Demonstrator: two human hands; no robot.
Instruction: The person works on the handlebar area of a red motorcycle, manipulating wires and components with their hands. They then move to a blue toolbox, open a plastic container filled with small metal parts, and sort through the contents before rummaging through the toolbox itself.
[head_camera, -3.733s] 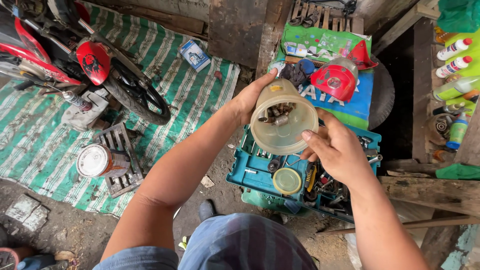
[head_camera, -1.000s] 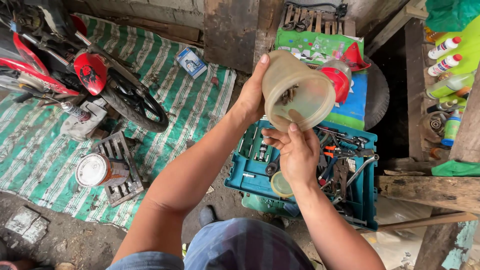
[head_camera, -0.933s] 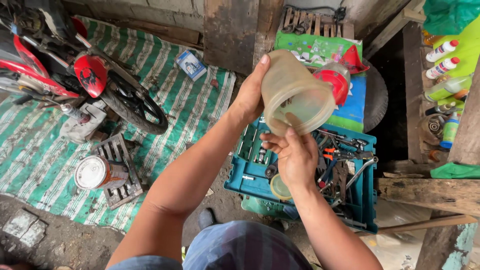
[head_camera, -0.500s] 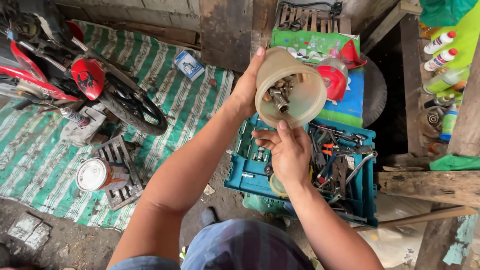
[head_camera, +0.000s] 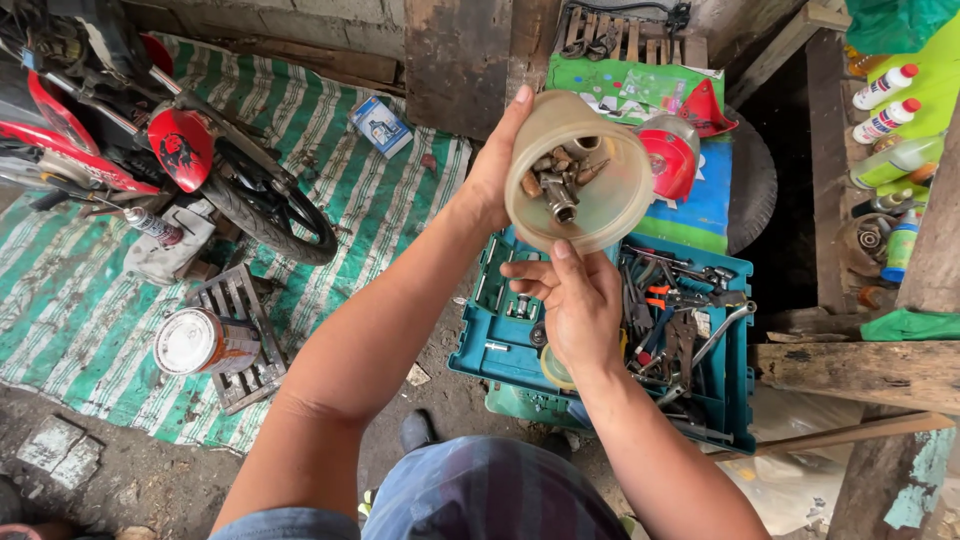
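Note:
My left hand (head_camera: 497, 165) grips a cloudy, yellowish plastic jar (head_camera: 580, 172), tilted so its mouth faces me. Inside lie several rusty bolts, nuts and metal fittings (head_camera: 556, 178). My right hand (head_camera: 575, 305) is cupped palm up just under the jar's lower rim, fingers apart, one fingertip touching the rim; I cannot see anything in the palm. Below both hands lies an open teal toolbox (head_camera: 500, 350) full of sockets, pliers and wrenches.
A red motorcycle (head_camera: 150, 150) stands at the left on a green-and-white striped tarp (head_camera: 380, 210). A paint tin (head_camera: 205, 342) rests on a small wooden pallet. A red funnel and blue-green sack lie beyond the toolbox. Wooden shelving with bottles (head_camera: 885, 105) rises at the right.
The jar has been tipped over, its mouth turning toward me so the metal parts show. My right hand drew its finger off the rim's inside and now cups below it.

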